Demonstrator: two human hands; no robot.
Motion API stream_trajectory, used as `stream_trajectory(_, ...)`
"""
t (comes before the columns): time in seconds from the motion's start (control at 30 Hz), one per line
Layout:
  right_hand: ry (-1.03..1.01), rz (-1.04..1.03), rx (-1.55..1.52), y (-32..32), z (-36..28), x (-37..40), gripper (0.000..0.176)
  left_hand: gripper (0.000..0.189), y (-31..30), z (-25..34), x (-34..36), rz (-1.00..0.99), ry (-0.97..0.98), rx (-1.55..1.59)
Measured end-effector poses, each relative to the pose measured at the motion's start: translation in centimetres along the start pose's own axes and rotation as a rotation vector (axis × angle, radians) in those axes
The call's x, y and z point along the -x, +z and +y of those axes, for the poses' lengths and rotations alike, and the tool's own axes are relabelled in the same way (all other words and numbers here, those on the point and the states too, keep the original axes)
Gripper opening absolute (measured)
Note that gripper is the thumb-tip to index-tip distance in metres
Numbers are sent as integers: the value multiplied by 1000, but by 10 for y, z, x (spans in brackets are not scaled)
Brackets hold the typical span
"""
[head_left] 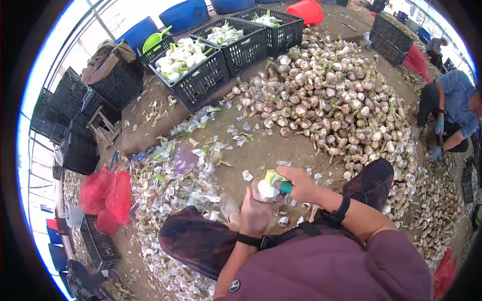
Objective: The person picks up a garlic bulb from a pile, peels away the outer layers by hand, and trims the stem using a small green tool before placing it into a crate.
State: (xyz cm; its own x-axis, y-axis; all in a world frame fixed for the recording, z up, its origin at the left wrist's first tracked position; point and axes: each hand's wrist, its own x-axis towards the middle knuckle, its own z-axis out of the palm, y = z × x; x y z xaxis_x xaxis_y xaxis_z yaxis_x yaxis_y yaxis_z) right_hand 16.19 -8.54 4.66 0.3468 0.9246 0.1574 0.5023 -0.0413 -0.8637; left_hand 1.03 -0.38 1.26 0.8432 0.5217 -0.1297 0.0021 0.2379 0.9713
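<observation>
Left hand (256,210) is wrapped around a garlic bulb (266,190), fingers closed on it from underneath, held up over the dirt between the person's knees, near the middle of the view. Right hand (302,183) comes in from the right and is clamped on a teal-handled tool (285,187), with the tool end right up against the top of the bulb where the green stem stub sticks out. I can't make out the blade itself, it's too small.

Around that, bits of peel lie on the ground just under the hands, and a big drift of skins (168,195) sits to the near left, running up to some red mesh bags (108,196). Farther off and to the right there's a huge garlic heap (331,95) that wraps round past the right knee.

At the far left, three black crates hold cleaned white bulbs: the nearest crate (193,83), a second crate (246,47) and a third crate (283,30) behind it. A green scoop (155,40) sits beside them and a red tub (307,11) at the far edge.

A co-worker (454,108) in a blue shirt and blue gloves is crouched at the far right side of the heap, well apart from the person's own hands.
</observation>
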Motion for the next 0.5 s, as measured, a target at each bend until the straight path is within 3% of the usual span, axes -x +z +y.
stream_trajectory(0.07, -124, 4, 235, -1, 10, -1, 29, 52, 3, 4, -3, 4, -363, 950)
stream_trajectory(0.17, -130, -99, 178, 0, 9, -5, 29, 49, 8, -7, -7, 60, -281, 879)
stream_trajectory(0.23, -146, -19, 106, 5, 0, 1, 25, 44, 7, -4, 1, 153, -264, 642)
stream_trajectory(0.27, -155, 20, 72, 5, -6, 2, 23, 44, 7, -6, 2, 136, -228, 683)
stream_trajectory(0.37, 157, 24, -251, 3, -2, 4, 18, 48, 8, -11, 4, 107, -156, 766)
stream_trajectory(0.5, 330, 21, -470, -1, 15, 3, 13, 60, 12, 5, 4, 36, -145, 780)
